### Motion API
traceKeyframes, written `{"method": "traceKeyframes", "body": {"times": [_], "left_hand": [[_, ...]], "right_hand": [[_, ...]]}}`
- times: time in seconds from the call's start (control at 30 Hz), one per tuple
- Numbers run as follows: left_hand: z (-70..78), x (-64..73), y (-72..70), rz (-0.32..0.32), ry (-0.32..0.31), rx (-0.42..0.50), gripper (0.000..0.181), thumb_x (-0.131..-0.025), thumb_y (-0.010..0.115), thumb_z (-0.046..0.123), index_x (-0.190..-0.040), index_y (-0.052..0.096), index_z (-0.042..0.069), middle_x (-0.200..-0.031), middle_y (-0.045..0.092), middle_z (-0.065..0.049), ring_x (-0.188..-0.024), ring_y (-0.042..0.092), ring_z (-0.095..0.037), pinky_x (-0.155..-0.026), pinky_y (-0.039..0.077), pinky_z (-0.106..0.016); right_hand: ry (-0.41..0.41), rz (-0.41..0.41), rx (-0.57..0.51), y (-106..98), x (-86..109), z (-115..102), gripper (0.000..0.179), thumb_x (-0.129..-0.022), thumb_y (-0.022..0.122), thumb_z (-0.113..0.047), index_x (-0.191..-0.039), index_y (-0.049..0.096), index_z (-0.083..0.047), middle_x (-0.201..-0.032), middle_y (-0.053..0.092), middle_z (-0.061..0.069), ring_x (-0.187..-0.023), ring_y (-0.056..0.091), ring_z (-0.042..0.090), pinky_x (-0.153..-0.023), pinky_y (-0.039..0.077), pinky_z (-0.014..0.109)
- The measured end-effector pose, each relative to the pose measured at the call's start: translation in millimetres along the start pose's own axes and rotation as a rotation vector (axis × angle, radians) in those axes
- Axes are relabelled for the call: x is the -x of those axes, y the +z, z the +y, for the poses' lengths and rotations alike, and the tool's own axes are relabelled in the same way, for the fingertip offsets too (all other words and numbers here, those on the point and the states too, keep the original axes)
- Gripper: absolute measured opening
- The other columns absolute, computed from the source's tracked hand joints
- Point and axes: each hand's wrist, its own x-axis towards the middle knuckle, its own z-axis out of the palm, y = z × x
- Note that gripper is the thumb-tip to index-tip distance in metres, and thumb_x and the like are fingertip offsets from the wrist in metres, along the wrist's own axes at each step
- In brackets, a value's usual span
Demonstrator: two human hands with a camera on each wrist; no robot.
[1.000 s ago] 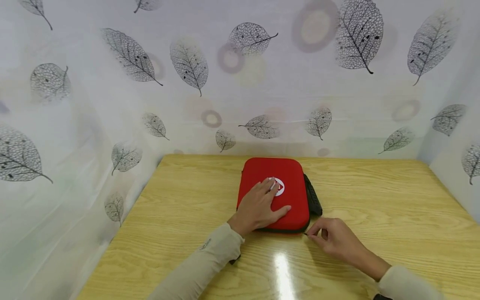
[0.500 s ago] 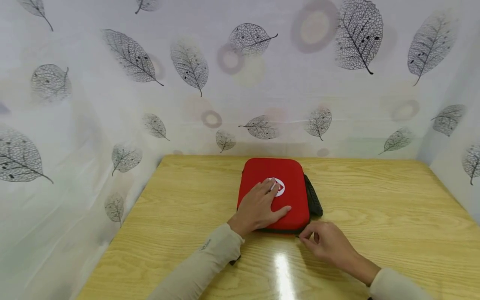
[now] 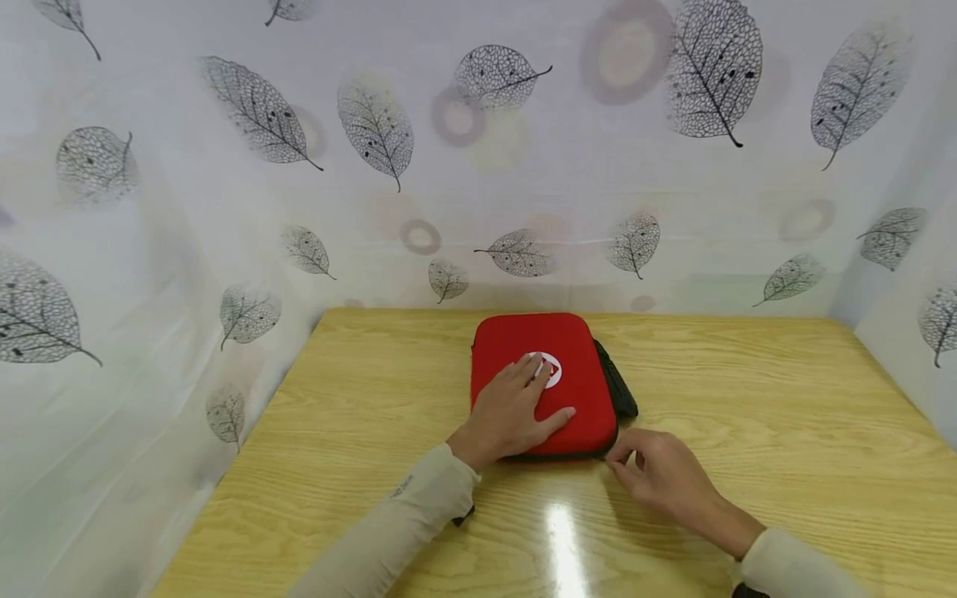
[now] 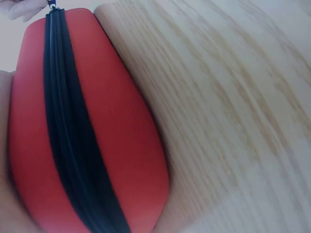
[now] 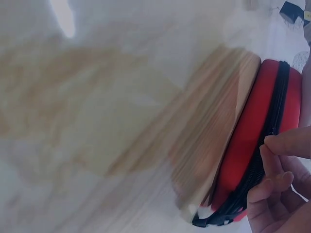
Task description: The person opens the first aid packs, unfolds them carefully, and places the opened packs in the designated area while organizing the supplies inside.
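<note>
A red zip case [image 3: 538, 332] with a round white emblem lies on the wooden table. My left hand [image 3: 508, 407] rests flat on its lid, fingers spread and partly over the emblem. At the case's near right corner, my right hand [image 3: 661, 473] pinches the zipper pull between thumb and forefinger; the fingertips mostly hide the pull. In the left wrist view the black zipper [image 4: 68, 116] runs along the case's side, with the slider [image 4: 53, 7] at the far end beside the right fingers. The right wrist view shows the right fingers [image 5: 284, 145] close against the zipper band.
A black strap-like handle [image 3: 616, 382] sticks out from the case's right side. The wooden table [image 3: 748, 374] reaches back to a white leaf-printed curtain [image 3: 553, 149], which also hangs along both sides. Light glares off the table [image 3: 566, 548] in front of the case.
The right hand moved left along the case's near edge, then back right and slightly away to the corner. The case has turned a little, its far end shifting left under the left hand.
</note>
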Motion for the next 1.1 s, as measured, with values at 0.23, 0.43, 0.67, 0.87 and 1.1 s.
{"method": "traceKeyframes", "body": {"times": [0.23, 0.43, 0.67, 0.87, 1.1], "left_hand": [[-5.1, 5.0, -5.0, -0.024, -0.005, 0.012, 0.079, -0.100, 0.040, 0.064, -0.158, 0.037, 0.010, -0.164, 0.031, -0.009, -0.151, 0.028, -0.027, -0.122, 0.022, -0.037], [-9.2, 10.0, -6.2, 0.018, 0.010, 0.024, 0.074, -0.100, 0.045, 0.062, -0.155, 0.043, 0.012, -0.160, 0.037, -0.010, -0.147, 0.035, -0.027, -0.120, 0.027, -0.039], [-14.2, 14.3, -6.4, 0.053, 0.032, 0.035, 0.068, -0.100, 0.051, 0.057, -0.151, 0.049, 0.012, -0.155, 0.043, -0.011, -0.144, 0.038, -0.028, -0.119, 0.030, -0.039], [-17.3, 16.0, -6.8, 0.048, 0.045, 0.035, 0.064, -0.100, 0.053, 0.053, -0.150, 0.051, 0.013, -0.156, 0.043, -0.009, -0.146, 0.036, -0.028, -0.119, 0.029, -0.039], [-17.7, 18.8, -7.8, 0.053, 0.060, 0.052, 0.061, -0.100, 0.055, 0.050, -0.148, 0.053, 0.013, -0.154, 0.045, -0.008, -0.144, 0.039, -0.027, -0.118, 0.032, -0.040]], "right_hand": [[0.107, -0.022, 0.042, -9.8, -7.5, 12.1, 0.016, -0.078, 0.081, 0.000, -0.078, 0.076, -0.015, -0.074, 0.067, -0.013, -0.055, 0.040, -0.002, -0.048, 0.037, 0.021], [0.155, -0.021, 0.067, -17.6, -14.0, 27.1, 0.011, -0.080, 0.080, -0.001, -0.080, 0.077, -0.012, -0.075, 0.069, -0.008, -0.053, 0.041, 0.000, -0.047, 0.037, 0.022], [0.177, -0.035, 0.082, -23.2, -23.6, 39.3, 0.007, -0.082, 0.079, -0.003, -0.083, 0.077, -0.010, -0.076, 0.070, -0.006, -0.056, 0.046, 0.004, -0.050, 0.040, 0.025], [0.222, -0.050, 0.095, -25.3, -34.4, 48.1, 0.002, -0.085, 0.077, -0.006, -0.084, 0.077, -0.004, -0.077, 0.071, -0.002, -0.052, 0.046, 0.007, -0.048, 0.038, 0.025], [0.231, -0.059, 0.096, -25.9, -46.3, 60.9, 0.004, -0.086, 0.073, -0.005, -0.086, 0.077, -0.003, -0.078, 0.072, 0.002, -0.049, 0.045, 0.009, -0.045, 0.035, 0.025]]}}
